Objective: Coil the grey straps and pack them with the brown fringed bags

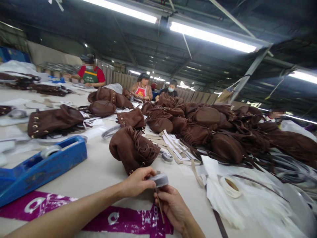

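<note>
My left hand [140, 181] is closed, its thumb and fingers pinching a small coil wrapped in translucent grey plastic [160, 180]. Just below it, my right hand [173, 206] is closed on a thin brown strap [160, 206] that hangs down from the wrapped coil. The right fingertips are close against the coil's underside; whether they grip it too, I cannot tell. Right beyond my hands, a brown fringed bag [133, 147] lies on its side on the table [104, 175]. A similar wrapped coil [167, 157] rests beside that bag.
At left stands a blue tape dispenser [61, 155], near purple printed tape [123, 219] on the table. Brown bags [198, 122] are heaped at the back right. A tape roll [230, 186] lies on white sheets [250, 205]. Several co-workers, one in a green apron [90, 76], are across the table.
</note>
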`<state>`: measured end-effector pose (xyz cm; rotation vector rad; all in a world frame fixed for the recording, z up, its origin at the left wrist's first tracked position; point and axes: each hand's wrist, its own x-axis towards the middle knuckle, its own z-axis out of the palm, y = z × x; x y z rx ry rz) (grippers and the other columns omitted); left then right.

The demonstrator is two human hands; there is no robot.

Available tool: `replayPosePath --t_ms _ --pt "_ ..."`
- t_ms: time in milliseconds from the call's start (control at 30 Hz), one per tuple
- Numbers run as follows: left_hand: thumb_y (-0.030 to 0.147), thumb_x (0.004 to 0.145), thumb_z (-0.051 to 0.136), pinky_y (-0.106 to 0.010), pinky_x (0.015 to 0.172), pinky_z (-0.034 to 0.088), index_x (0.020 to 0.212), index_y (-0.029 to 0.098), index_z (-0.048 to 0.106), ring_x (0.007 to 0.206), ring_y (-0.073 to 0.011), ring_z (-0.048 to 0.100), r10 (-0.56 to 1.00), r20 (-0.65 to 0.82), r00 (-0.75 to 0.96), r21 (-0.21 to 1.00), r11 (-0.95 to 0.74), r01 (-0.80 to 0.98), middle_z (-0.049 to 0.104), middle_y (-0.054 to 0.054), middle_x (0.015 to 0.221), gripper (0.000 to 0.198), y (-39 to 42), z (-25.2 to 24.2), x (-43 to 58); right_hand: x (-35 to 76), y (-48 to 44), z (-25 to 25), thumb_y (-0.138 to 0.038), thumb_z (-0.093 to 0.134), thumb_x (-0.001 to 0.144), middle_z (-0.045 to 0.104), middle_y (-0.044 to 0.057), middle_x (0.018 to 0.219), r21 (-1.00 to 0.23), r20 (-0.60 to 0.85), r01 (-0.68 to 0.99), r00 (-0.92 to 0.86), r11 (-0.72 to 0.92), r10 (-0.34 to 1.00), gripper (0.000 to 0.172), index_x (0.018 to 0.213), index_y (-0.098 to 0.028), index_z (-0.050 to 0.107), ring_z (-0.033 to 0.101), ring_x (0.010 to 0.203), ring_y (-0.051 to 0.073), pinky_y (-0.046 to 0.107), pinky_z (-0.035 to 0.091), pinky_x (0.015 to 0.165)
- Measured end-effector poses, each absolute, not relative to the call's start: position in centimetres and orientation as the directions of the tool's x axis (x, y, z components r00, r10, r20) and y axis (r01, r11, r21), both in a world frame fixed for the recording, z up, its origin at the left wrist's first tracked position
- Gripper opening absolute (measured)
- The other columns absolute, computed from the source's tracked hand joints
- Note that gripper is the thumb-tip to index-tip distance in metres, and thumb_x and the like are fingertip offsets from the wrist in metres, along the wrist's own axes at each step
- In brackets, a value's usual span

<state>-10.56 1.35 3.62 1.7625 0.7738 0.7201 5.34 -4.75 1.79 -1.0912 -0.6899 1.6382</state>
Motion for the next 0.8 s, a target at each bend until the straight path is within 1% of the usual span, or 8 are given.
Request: replayPosePath --t_ms 100,167,267,400,500,567,667,800 --pt "0.026 0.066 0.057 -0.023 0.059 0.029 0.083 0.015 0.056 0.067 -0.0132 0.042 0.769 0.069 0.636 0.955 -0.235 0.181 0.048 0.003 0.070 0.020 1.3 4.1 -10.6 5.0 -4.7 1.6 -0.024 0.083 0.050 0.063 -0.001 0.058 -0.889 -0.292 -0.378 0.031 -0.259 0.956 0.036 0.080 -0.012 0.070 0.051 0.050 0.008 0.018 0.038 0.047" --pt "0.027 0.067 0.056 -0.022 0.057 0.027 0.077 0.015 0.054 0.066 -0.0128 0.041 0.757 0.046 0.652 0.957 -0.219 0.188 0.046 0.003 0.068 0.016 1.2 4.4 -10.7 4.6 -4.5 1.4 -0.028 0.084 0.050 0.061 -0.003 0.054 -0.911 -0.256 -0.357 0.095 -0.207 0.962 0.033 0.075 -0.014 0.070 0.048 0.049 0.008 0.020 0.036 0.046" --pt "0.027 0.067 0.055 -0.022 0.056 0.027 0.075 0.015 0.055 0.064 -0.0124 0.039 0.753 0.045 0.656 0.957 -0.221 0.187 0.045 0.003 0.066 0.014 1.2 4.5 -10.8 4.3 -4.1 1.1 -0.030 0.085 0.051 0.064 -0.002 0.061 -0.915 -0.219 -0.372 0.133 -0.156 0.967 0.032 0.073 -0.016 0.067 0.051 0.054 0.010 0.022 0.040 0.051" --pt "0.028 0.068 0.055 -0.022 0.057 0.027 0.073 0.014 0.058 0.065 -0.0123 0.040 0.759 0.057 0.649 0.948 -0.244 0.202 0.045 0.004 0.065 0.014 1.4 4.1 -10.8 4.8 -4.2 0.9 -0.030 0.084 0.051 0.065 -0.003 0.063 -0.898 -0.276 -0.401 0.193 -0.181 0.942 0.034 0.077 -0.019 0.064 0.053 0.053 0.012 0.023 0.044 0.052" --pt "0.027 0.068 0.057 -0.021 0.059 0.030 0.080 0.014 0.061 0.069 -0.0134 0.043 0.751 0.068 0.656 0.949 -0.251 0.189 0.049 0.004 0.069 0.018 1.5 3.7 -10.8 5.1 -4.3 1.1 -0.030 0.081 0.051 0.066 -0.002 0.066 -0.893 -0.279 -0.410 0.182 -0.184 0.943 0.035 0.079 -0.020 0.063 0.058 0.056 0.014 0.025 0.048 0.055" --pt "0.026 0.068 0.057 -0.021 0.059 0.030 0.082 0.014 0.061 0.071 -0.0137 0.044 0.748 0.075 0.659 0.952 -0.250 0.176 0.050 0.003 0.071 0.019 1.6 3.5 -10.8 5.1 -4.3 1.2 -0.029 0.081 0.050 0.067 -0.002 0.067 -0.899 -0.276 -0.398 0.191 -0.182 0.942 0.037 0.080 -0.020 0.061 0.060 0.058 0.015 0.026 0.050 0.057" --pt "0.026 0.066 0.058 -0.021 0.056 0.028 0.078 0.014 0.057 0.066 -0.0123 0.040 0.771 0.056 0.635 0.961 -0.213 0.174 0.046 0.004 0.068 0.017 1.6 3.5 -10.9 4.9 -4.0 1.2 -0.027 0.083 0.048 0.068 -0.002 0.066 -0.919 -0.245 -0.362 0.215 -0.156 0.945 0.043 0.081 -0.021 0.057 0.064 0.061 0.016 0.026 0.051 0.061" --pt "0.025 0.065 0.057 -0.020 0.057 0.029 0.081 0.015 0.057 0.068 -0.0130 0.042 0.728 0.068 0.682 0.981 -0.174 0.088 0.048 0.003 0.071 0.019 1.7 3.8 -11.0 4.6 -3.5 1.3 -0.029 0.085 0.050 0.068 -0.004 0.063 -0.945 -0.197 -0.301 0.212 -0.128 0.957 0.046 0.082 -0.022 0.053 0.065 0.061 0.016 0.026 0.052 0.062"
